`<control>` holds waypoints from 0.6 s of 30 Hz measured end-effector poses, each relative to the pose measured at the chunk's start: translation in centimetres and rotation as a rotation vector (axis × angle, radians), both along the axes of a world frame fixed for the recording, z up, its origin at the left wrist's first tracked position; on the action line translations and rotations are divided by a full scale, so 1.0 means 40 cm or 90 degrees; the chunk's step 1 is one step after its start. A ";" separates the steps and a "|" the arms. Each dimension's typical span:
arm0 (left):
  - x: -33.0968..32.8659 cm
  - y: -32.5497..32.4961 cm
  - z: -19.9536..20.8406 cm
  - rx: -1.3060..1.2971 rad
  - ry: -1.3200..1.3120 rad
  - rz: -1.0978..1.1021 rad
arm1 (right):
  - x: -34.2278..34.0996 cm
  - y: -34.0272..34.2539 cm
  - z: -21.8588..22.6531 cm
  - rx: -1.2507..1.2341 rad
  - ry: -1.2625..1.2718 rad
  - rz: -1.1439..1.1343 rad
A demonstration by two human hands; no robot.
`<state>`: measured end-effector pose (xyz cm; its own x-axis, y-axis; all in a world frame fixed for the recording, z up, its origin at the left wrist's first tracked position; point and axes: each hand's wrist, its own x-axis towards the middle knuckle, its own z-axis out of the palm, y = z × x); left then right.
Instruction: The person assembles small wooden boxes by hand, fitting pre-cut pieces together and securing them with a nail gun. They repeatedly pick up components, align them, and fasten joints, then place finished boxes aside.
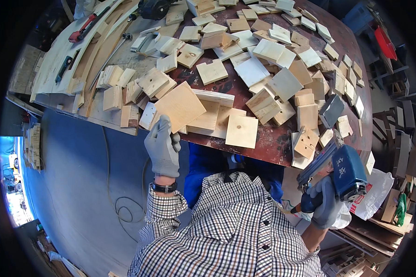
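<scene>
Pinching a flat, square wooden block point(180, 106) at the near edge of the scuffed red tabletop point(268, 144) with the knit-gloved left hand point(163, 147). Gripping a smooth blue nail gun point(349, 171) in the right hand point(323, 199), well apart, beside chunky scattered offcuts point(212, 72).

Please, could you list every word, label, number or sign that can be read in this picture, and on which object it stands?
Blue tool in the right hand: white markings on its casing; I do not copy their wording.
White plastic bag: small red lettering; not copied either.
Wooden blocks: no text that I can make out.
</scene>
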<state>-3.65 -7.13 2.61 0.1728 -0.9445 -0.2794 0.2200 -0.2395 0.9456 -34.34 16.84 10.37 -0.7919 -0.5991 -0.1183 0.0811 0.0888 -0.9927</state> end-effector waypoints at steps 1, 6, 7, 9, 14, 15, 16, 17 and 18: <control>0.002 0.000 0.004 0.031 0.048 0.000 | -0.003 0.003 -0.002 0.003 0.008 0.005; -0.015 0.007 0.016 0.095 0.201 -0.005 | -0.009 0.013 -0.010 -0.005 0.033 0.011; -0.015 0.007 0.008 0.094 0.204 -0.007 | -0.008 0.013 -0.011 -0.008 0.022 0.006; -0.017 0.007 -0.005 0.078 0.181 -0.018 | -0.009 0.016 -0.012 -0.013 0.006 -0.006; -0.013 0.001 -0.002 0.027 0.100 -0.024 | -0.016 0.025 -0.021 -0.014 0.034 -0.010; -0.015 0.001 -0.005 -0.049 -0.015 -0.041 | -0.017 0.025 -0.020 -0.016 0.038 -0.004; -0.019 0.001 -0.015 -0.125 -0.130 -0.058 | -0.018 0.026 -0.021 -0.019 0.035 -0.004; -0.019 0.002 -0.028 -0.201 -0.246 -0.072 | -0.019 0.026 -0.021 -0.022 0.032 -0.002; -0.010 -0.004 -0.049 -0.473 -0.550 -0.063 | -0.019 0.025 -0.021 -0.025 0.029 0.000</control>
<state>-4.06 -7.31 0.63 -0.0489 -0.8471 0.5292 -0.5608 0.4618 0.6872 -35.10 17.85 9.54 -0.7960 -0.6026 -0.0578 0.0353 0.0492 -0.9982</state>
